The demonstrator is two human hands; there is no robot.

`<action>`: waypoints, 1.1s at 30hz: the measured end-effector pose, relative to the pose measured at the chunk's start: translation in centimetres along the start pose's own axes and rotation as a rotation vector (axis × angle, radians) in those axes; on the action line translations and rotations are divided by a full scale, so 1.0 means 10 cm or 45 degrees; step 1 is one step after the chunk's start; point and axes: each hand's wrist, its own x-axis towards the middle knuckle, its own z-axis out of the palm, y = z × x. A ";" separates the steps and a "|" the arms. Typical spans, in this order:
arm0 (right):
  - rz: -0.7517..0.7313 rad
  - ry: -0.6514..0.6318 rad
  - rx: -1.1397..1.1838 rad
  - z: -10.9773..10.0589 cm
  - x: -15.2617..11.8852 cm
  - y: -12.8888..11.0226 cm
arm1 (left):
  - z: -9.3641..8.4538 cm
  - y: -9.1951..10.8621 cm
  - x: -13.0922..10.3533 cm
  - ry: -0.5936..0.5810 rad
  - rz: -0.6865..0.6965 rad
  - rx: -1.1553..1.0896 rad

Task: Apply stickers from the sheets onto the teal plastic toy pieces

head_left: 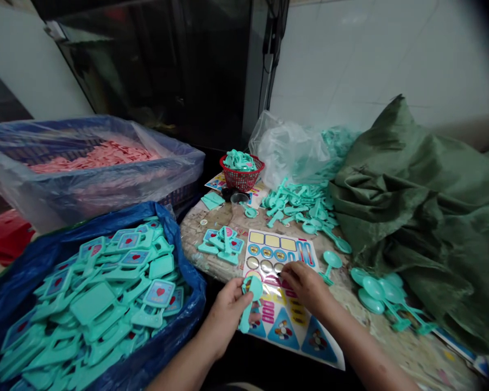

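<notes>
A: What is held, and where is it?

B: A turquoise piece (255, 288) is gripped between thumb and fingers of the left hand (231, 305); it is held over the left part of the sticker sheet (279, 305), at nine o'clock from the sheet's middle; its round head is turned upward.

A: And the right hand (307, 285)?

B: Its fingertips are close together over the sheet, near twelve o'clock, just below the round stickers (267, 251); whether something is pinched there cannot be told.

A: How should this step be done well?

B: The lifting of a sticker seems to be in hand; its edge should be raised slowly and at a low angle, so that no crease is made; the glue side should be touched only at the rim; the round head should be kept level; pressing should be done from the middle outward.

A: What should be watched?

B: The near edge of the sheet seems to overhang the bench (244, 220), so slipping is possible; the loose spoons (375, 290) at three o'clock should not be brushed by the forearm.
</notes>
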 end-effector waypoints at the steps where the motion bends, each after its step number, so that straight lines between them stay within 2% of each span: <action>1: 0.002 0.006 -0.017 0.01 0.00 0.01 | 0.01 0.00 0.04 0.027 0.015 -0.024; 4: -0.009 0.001 -0.053 0.02 0.01 0.03 | 0.03 -0.01 0.16 0.092 0.039 -0.111; 10: -0.036 -0.021 -0.052 0.05 0.04 0.06 | 0.01 -0.08 0.31 0.131 0.012 -0.211; 16: 0.026 -0.057 -0.014 0.08 0.07 0.07 | 0.02 -0.05 0.32 0.147 -0.013 -0.171; 33: -0.014 -0.086 -0.007 0.03 0.10 0.00 | -0.02 -0.10 0.34 0.118 0.008 -0.174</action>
